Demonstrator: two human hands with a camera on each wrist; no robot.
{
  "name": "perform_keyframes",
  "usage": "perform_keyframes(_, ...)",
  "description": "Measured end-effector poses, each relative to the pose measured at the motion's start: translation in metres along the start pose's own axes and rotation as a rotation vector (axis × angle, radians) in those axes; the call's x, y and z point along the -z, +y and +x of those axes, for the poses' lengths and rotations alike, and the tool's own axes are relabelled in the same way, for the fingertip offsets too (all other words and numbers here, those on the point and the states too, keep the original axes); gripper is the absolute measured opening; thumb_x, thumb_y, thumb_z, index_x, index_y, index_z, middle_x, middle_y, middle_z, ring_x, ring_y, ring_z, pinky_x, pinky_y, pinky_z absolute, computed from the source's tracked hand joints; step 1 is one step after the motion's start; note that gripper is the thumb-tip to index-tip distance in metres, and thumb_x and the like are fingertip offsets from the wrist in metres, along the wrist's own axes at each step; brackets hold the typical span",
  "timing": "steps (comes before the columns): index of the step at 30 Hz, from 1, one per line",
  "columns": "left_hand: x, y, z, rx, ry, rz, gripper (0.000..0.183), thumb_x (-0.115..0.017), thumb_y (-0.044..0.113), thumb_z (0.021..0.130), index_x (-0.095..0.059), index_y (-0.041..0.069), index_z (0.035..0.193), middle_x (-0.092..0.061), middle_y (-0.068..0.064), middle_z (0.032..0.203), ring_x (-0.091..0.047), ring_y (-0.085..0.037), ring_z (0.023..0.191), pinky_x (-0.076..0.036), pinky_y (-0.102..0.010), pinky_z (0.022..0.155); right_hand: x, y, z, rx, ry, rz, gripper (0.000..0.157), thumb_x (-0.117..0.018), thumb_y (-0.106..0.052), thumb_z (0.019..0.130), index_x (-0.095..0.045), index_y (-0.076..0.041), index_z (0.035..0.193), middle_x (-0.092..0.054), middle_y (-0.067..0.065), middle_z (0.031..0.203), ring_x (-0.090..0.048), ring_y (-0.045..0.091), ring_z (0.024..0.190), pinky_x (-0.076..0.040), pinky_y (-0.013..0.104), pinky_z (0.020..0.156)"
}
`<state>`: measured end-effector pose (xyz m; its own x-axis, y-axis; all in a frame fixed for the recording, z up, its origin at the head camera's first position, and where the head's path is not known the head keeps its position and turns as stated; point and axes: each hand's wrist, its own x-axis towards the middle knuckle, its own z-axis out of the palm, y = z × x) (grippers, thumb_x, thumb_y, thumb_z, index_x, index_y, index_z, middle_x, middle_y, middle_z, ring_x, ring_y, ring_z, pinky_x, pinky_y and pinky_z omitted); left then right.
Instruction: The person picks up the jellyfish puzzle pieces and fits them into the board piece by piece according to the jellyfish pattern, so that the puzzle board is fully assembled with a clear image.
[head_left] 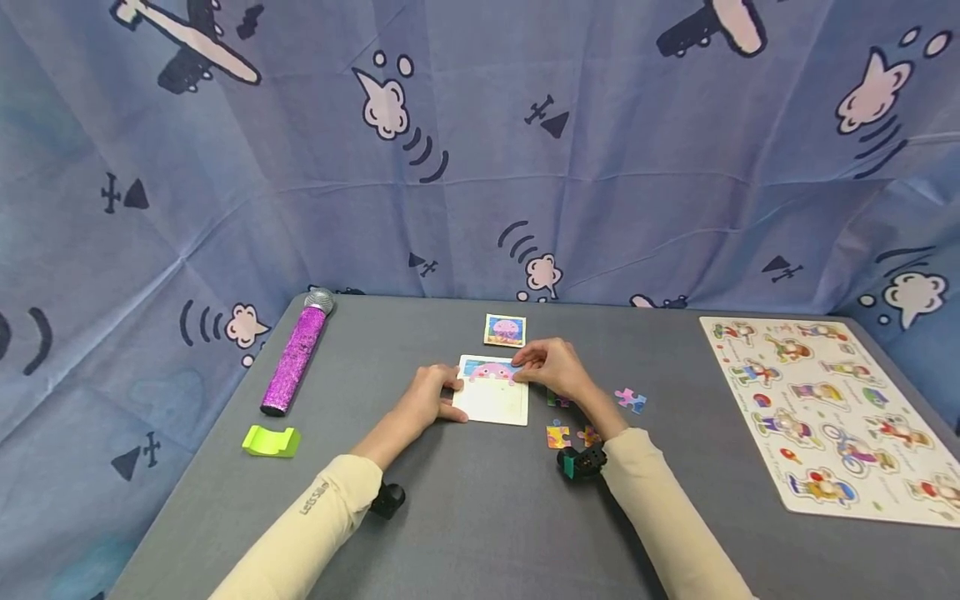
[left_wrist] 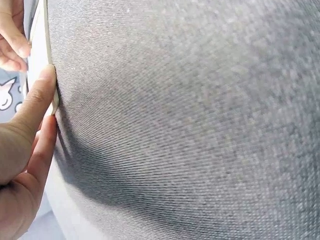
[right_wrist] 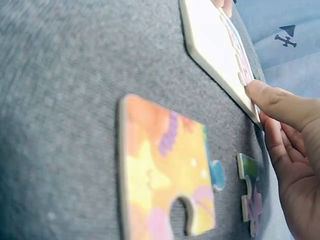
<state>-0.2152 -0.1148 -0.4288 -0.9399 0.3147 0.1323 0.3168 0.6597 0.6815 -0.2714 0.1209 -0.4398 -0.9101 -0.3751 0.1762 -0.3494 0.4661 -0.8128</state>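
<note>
A white puzzle board [head_left: 491,407] lies on the table, with a row of pieces showing a pink cartoon creature along its far side. My left hand [head_left: 422,397] holds the board's left edge between thumb and fingers; in the left wrist view, the thumb [left_wrist: 37,95] lies on that edge. At the far right corner, my right hand [head_left: 553,367] pinches a pink and blue puzzle piece [right_wrist: 244,67] seated in the row. The thumb touches the piece's near edge, and the other fingers are partly hidden. Loose puzzle pieces, including a yellow starfish one [right_wrist: 165,160], lie right of the board.
Behind the board lies a small picture card [head_left: 505,330]. A pink and blue piece [head_left: 631,400] lies beyond the right wrist. At left are a glittery purple microphone [head_left: 296,358] and a lime-green stand [head_left: 271,442]. A large picture board [head_left: 765,400] covers the table's right side.
</note>
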Motion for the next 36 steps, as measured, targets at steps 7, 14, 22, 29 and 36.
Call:
perform_keyframes(7, 0.0, -0.001, -0.002, 0.013, -0.015, -0.036, 0.051, -0.087, 0.002, 0.061, -0.066, -0.014, 0.104, -0.059, -0.027, 0.121, -0.059, -0.04, 0.108, -0.055, -0.03, 0.07, 0.011, 0.006, -0.009, -0.002, -0.005, 0.21, 0.024, -0.076, 0.003, 0.077, -0.067, 0.01, 0.099, -0.068, 0.023, 0.091, -0.065, 0.024, 0.079, -0.052, 0.021, 0.068)
perform_keyframes(14, 0.0, -0.005, -0.003, 0.006, 0.0, -0.06, 0.05, -0.087, 0.002, 0.061, -0.067, -0.014, 0.104, -0.058, -0.028, 0.122, -0.058, -0.04, 0.109, -0.055, -0.029, 0.069, 0.032, 0.015, -0.024, -0.033, 0.018, 0.268, 0.028, -0.075, -0.001, 0.08, -0.065, 0.01, 0.104, -0.066, 0.027, 0.102, -0.065, 0.018, 0.083, -0.052, 0.022, 0.072)
perform_keyframes(22, 0.0, -0.005, -0.005, -0.021, -0.01, -0.068, 0.048, -0.086, 0.004, 0.063, -0.067, -0.012, 0.104, -0.058, -0.026, 0.123, -0.06, -0.039, 0.108, -0.055, -0.029, 0.071, 0.05, 0.027, -0.044, 0.017, 0.012, 0.152, 0.024, -0.074, 0.0, 0.081, -0.066, 0.007, 0.102, -0.067, 0.023, 0.097, -0.063, 0.012, 0.08, -0.052, 0.019, 0.07)
perform_keyframes(29, -0.001, -0.009, -0.005, -0.042, 0.006, -0.074, 0.049, -0.087, 0.004, 0.061, -0.067, -0.012, 0.103, -0.059, -0.026, 0.122, -0.063, -0.037, 0.101, -0.055, -0.027, 0.068, 0.055, 0.024, -0.055, 0.008, -0.047, -0.045, 0.025, -0.08, -0.007, 0.077, -0.07, 0.0, 0.098, -0.069, 0.011, 0.092, -0.059, 0.014, 0.077, -0.049, 0.021, 0.068)
perform_keyframes(36, 0.0, -0.007, -0.005, -0.03, -0.003, -0.097, 0.051, -0.086, 0.003, 0.061, -0.066, -0.012, 0.105, -0.059, -0.026, 0.122, -0.063, -0.036, 0.098, -0.055, -0.027, 0.069, 0.052, 0.022, -0.059, 0.031, -0.104, -0.146, 0.025, -0.082, -0.014, 0.075, -0.072, -0.006, 0.097, -0.068, 0.003, 0.092, -0.057, 0.016, 0.078, -0.048, 0.026, 0.069)
